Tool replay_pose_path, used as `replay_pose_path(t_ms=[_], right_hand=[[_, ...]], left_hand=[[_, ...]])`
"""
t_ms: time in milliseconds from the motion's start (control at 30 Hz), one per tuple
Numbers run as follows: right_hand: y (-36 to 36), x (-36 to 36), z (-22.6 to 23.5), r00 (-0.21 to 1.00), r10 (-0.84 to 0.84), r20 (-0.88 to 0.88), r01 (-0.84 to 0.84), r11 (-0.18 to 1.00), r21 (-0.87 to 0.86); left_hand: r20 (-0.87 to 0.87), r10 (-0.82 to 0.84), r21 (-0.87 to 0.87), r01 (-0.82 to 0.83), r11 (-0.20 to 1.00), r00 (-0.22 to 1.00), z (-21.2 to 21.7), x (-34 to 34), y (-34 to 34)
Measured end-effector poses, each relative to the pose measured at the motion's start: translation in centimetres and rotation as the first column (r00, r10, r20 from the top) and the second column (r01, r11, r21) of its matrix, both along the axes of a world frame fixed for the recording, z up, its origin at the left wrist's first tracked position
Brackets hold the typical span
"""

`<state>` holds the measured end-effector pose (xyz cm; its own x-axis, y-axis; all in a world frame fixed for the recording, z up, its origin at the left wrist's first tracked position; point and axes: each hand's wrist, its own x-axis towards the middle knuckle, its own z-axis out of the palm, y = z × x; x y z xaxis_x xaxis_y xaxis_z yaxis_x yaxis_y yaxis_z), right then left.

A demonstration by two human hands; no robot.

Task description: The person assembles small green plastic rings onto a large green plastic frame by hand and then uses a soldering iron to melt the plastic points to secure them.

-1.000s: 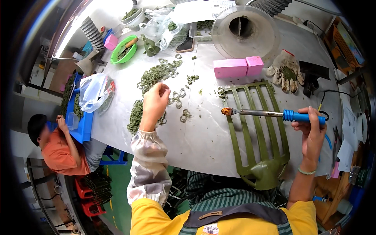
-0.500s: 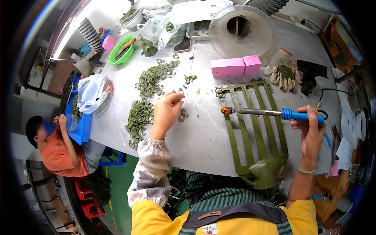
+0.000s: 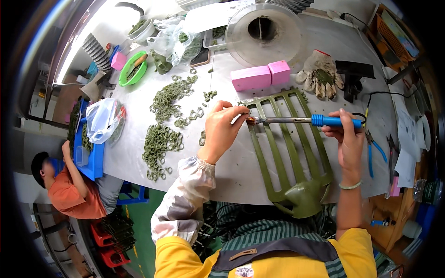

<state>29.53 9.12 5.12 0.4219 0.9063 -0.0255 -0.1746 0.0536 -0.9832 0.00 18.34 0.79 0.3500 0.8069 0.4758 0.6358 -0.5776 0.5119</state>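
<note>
My right hand [image 3: 348, 139] grips the blue handle of a soldering iron [image 3: 292, 120], its metal shaft level and pointing left. The iron's browned tip meets the fingertips of my left hand [image 3: 223, 127], or sits just beside them; I cannot tell whether they touch. Those fingers are pinched together, and whatever they hold is hidden. Under the iron lies a green slotted, fork-like piece [image 3: 301, 197] with long bars, its rounded end toward me. Left of my left hand, many small green rings [image 3: 160, 143] spread in a loose heap, with short green bits [image 3: 209, 96] beyond.
Pink blocks [image 3: 251, 78], a stained work glove [image 3: 321, 76] and a black stand [image 3: 353, 78] lie beyond the slotted piece. A clear round duct hood [image 3: 236, 39] stands behind. Blue-handled pliers [image 3: 371, 153] lie right. Another person [image 3: 74, 190] sits far left by a blue tray [image 3: 95, 160].
My left hand has moved right, from the rings to the slotted piece's upper left corner. My right hand has brought the iron slightly left and up. The whole view has shifted slightly.
</note>
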Motion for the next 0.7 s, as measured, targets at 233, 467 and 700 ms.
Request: replay_pose_path(t_ms=[233,467,700], right_hand=[[1.2,-0.8,-0.9,0.997,0.052,-0.061,-0.051,0.999,0.016],[-0.2,0.5,1.8,0.997,-0.035,0.066,0.035,0.999,0.008],[-0.9,0.2,2.3,0.999,0.001,0.045,-0.001,1.0,-0.003]], left_hand=[[-0.06,-0.02,0.058,0.023,0.998,0.998,-0.5,0.1,0.7],[-0.012,-0.061,0.012,0.061,0.998,0.998,0.1,-0.3,1.2],[-0.408,0.472,0.123,-0.465,0.877,0.782,-1.1,-9.0,4.5]])
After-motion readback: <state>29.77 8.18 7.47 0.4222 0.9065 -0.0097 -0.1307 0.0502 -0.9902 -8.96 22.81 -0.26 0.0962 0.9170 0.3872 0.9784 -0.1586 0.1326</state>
